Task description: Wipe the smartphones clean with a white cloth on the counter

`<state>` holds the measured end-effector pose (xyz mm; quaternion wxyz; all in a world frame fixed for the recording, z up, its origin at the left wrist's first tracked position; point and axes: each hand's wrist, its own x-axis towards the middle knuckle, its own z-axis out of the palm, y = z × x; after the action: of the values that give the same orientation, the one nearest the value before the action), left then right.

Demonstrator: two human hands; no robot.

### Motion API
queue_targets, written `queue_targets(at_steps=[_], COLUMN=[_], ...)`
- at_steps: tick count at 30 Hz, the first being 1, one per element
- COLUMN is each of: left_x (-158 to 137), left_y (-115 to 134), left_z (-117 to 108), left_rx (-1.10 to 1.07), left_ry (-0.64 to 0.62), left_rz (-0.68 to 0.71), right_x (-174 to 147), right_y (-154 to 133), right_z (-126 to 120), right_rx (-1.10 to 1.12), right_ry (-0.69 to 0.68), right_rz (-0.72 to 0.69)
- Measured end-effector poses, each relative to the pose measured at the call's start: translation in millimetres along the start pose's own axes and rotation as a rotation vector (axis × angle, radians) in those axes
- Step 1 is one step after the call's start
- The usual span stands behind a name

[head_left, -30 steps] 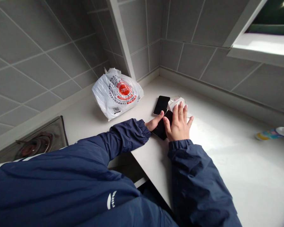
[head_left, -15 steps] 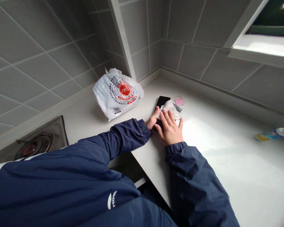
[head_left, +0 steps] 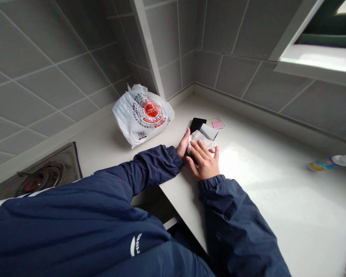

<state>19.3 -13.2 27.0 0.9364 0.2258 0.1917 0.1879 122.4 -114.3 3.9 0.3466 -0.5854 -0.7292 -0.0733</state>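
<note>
My left hand (head_left: 183, 144) is wrapped round a phone-like slab (head_left: 210, 132) with a glossy face that reflects light; its thumb points up along the near side and fingertips show at the far side. Across that face lies a crumpled white tissue (head_left: 203, 139), pressed down under the fingers of my right hand (head_left: 205, 163). Just behind, a flat black object (head_left: 197, 124) with rounded corners rests on the counter, partly covered by the slab. Close to it is a clear item with a pink label (head_left: 217, 124).
A white plastic bag with red print (head_left: 144, 115) stands left of my hands on the white counter (head_left: 262, 215). At far left is a gas stove (head_left: 43, 173). A bottle with a colourful label (head_left: 324, 164) lies at the right. Grey tiled walls meet behind.
My right hand and the tissue have slid toward me, baring more of the slab's far end, which now reflects brighter. The left hand has barely moved.
</note>
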Motion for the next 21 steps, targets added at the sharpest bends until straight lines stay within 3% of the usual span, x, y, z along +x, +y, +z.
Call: queue_targets(at_steps=[4,8,12,21], left_x=[1,6,13,3], left_y=[0,-4,-8,-14], left_z=[0,4,2,-11], left_rx=[-0.022,-0.032,0.003,0.209], left_ry=[0.017,0.058,0.015,-0.039], left_rz=[-0.018,0.137,0.196,0.047], right_x=[-2,-3,-3,-4], right_y=[0,4,6,13], right_z=[2,3,2,5], right_rx=[-0.033,-0.072,-0.101,-0.13], right_ry=[-0.018,-0.009,0.0,0.137], right_rz=[0.083,0.169,0.241,0.329])
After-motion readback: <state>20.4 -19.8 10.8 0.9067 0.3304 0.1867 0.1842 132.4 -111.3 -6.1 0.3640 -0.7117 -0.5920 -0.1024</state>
